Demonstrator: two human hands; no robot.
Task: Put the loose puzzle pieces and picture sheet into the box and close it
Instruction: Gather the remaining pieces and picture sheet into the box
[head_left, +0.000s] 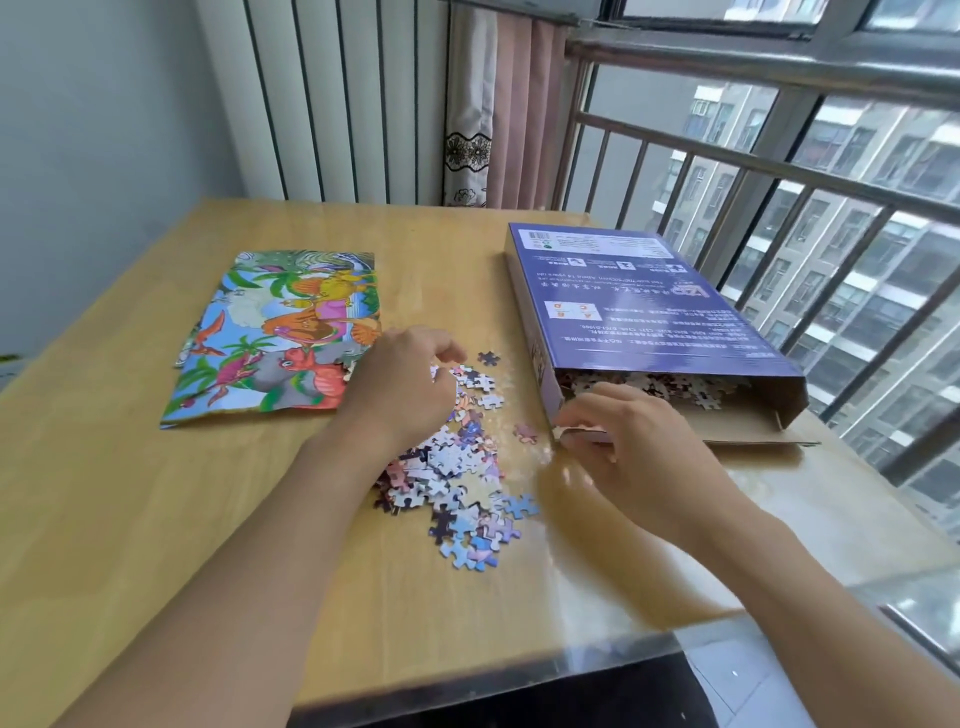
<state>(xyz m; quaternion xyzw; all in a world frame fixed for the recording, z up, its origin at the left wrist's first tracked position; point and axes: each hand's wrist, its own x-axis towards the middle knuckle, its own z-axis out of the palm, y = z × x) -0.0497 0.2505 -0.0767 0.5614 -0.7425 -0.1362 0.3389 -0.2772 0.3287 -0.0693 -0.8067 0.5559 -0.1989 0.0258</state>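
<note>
Reaching forward from the near edge of a wooden table (130, 519), two bare forearms. Between them, a heap of loose puzzle pieces (457, 467), spread from near the table's middle up toward the fingers of the left hand (400, 384). Left hand over the far end of the heap, fingers curled and pinching at pieces there; exactly which pieces, cannot tell. One dark piece (488, 357) lying alone just beyond those fingertips, one pinkish piece (525, 432) alone between heap and box. Right hand (628, 441) well apart from the left, fingers curled round a side flap (582, 430) at the open near end of the purple box (639, 306), pinching it. Box lying flat, printed back up, near end open with its brown bottom flap (743, 428) folded out onto the table; more pieces visible inside the mouth. Left of the hands and farther off, the picture sheet (280, 338), a bright dinosaur scene, flat on the table, its right edge just beside the left hand. Beyond the table, a ribbed white wall panel (337, 98), a pink curtain (514, 114), and a window with a metal railing (779, 171) on the right.
</note>
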